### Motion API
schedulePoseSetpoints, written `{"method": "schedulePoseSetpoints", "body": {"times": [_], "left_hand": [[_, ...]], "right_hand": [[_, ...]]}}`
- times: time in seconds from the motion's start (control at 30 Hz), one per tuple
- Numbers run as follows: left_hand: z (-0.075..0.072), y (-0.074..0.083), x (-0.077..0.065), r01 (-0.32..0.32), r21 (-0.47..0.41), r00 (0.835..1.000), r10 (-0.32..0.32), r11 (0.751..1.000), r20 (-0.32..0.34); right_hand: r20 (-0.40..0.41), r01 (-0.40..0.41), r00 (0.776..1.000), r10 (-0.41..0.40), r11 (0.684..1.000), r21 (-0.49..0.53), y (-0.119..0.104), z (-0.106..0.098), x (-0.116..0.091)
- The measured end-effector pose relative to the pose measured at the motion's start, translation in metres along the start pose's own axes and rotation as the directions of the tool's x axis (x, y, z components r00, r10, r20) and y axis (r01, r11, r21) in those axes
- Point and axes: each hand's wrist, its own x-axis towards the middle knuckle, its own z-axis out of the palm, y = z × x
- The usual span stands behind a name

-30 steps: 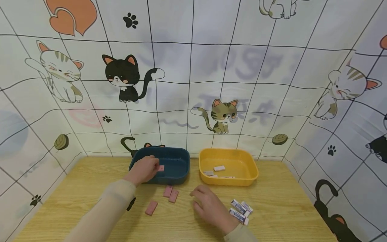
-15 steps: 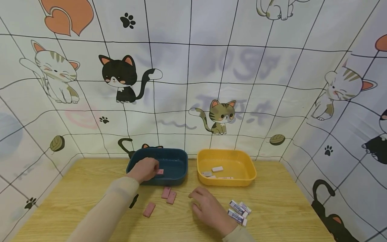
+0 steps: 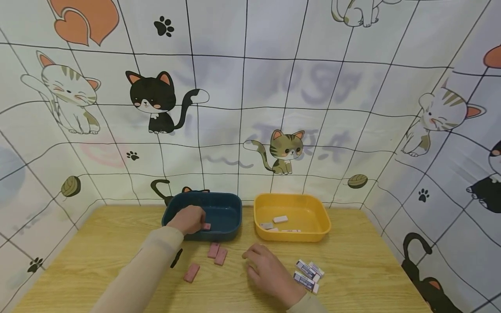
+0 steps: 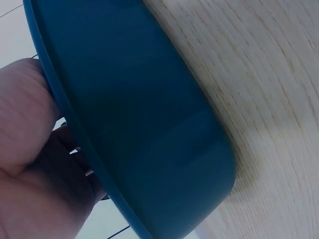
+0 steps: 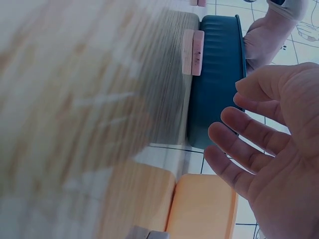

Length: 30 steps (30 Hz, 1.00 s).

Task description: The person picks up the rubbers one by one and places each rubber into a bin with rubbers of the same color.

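My left hand (image 3: pixel 188 219) reaches over the near-left rim of the dark blue tray (image 3: pixel 231 232), fingers bent down inside it. At its fingertips a small pink eraser (image 3: pixel 206 226) shows, pinched low in the tray. In the left wrist view the tray's outer wall (image 4: pixel 144 119) hides the fingertips. My right hand (image 3: pixel 270 274) hovers near the table with loosely bent fingers and holds nothing; the right wrist view shows its palm (image 5: pixel 284 164) facing the blue tray. Two pink erasers (image 3: pixel 217 253) lie together in front of the blue tray, and another pink eraser (image 3: pixel 192 273) lies nearer.
A yellow tray (image 3: pixel 322 230) stands right of the blue one, with several white erasers (image 3: pixel 280 219) in it. To the right of my right hand lie white erasers in blue-and-white sleeves (image 3: pixel 306 280). A cat-printed cloth (image 3: pixel 223 130) hangs behind the table (image 3: pixel 352 269).
My left hand has lowered slightly inside the blue tray, and the pink eraser has gone down with it. The right hand has stayed nearly still. The head view has shifted a little.
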Motion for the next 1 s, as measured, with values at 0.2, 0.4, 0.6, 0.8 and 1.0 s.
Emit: {"method": "schedulePoseSetpoints", "body": {"times": [0.2, 0.4, 0.6, 0.8, 1.0], "left_hand": [[0.002, -0.002, 0.004, 0.038, -0.046, 0.999, -0.038, 0.998, 0.013], [-0.002, 0.003, -0.001, 0.000, -0.019, 1.000, 0.000, 1.000, -0.031], [-0.006, 0.009, -0.010, -0.064, -0.010, 0.994, 0.063, 0.998, -0.089], [-0.008, 0.015, -0.020, -0.119, -0.043, 0.984, 0.112, 0.992, -0.137], [-0.011, 0.025, -0.035, -0.191, -0.015, 0.960, 0.184, 0.981, -0.210]], "right_hand": [[-0.011, 0.010, 1.000, -0.010, 1.000, -0.001, 0.000, 0.001, -0.001], [-0.039, 0.009, 0.999, -0.009, 1.000, -0.006, 0.001, -0.002, 0.000], [-0.072, 0.009, 0.997, -0.011, 1.000, -0.023, 0.004, -0.003, 0.000], [-0.090, 0.000, 0.996, 0.000, 1.000, -0.005, 0.006, -0.009, -0.002], [-0.097, -0.039, 0.995, 0.038, 0.999, -0.008, 0.008, -0.015, -0.003]]}}
